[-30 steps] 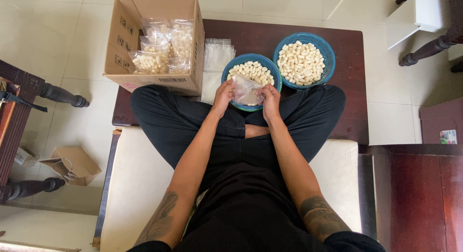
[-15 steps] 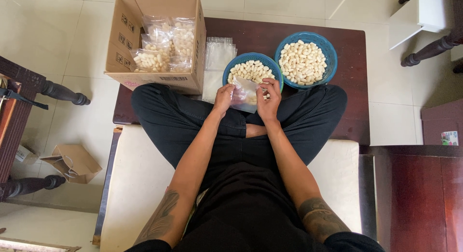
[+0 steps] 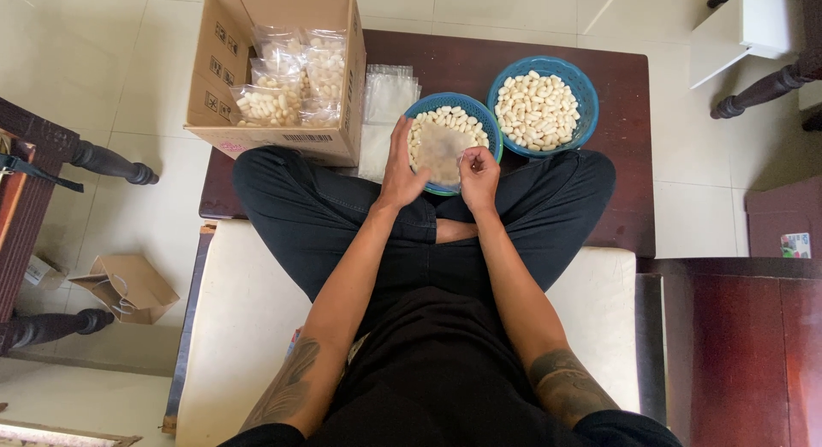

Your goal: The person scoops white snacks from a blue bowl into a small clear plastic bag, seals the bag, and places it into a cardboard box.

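bag: small clear plastic bag, held flat over the near blue basket, hiding part of the white pods in it
left hand: fingers closed on the bag's left edge
right hand: fingertips pinch the bag's right edge
far basket: just right of near basket, touching it, full of white pods
empty bags: stack just left of near basket
box: cardboard, left of the stack, holds filled bags
table: dark wood, under basket
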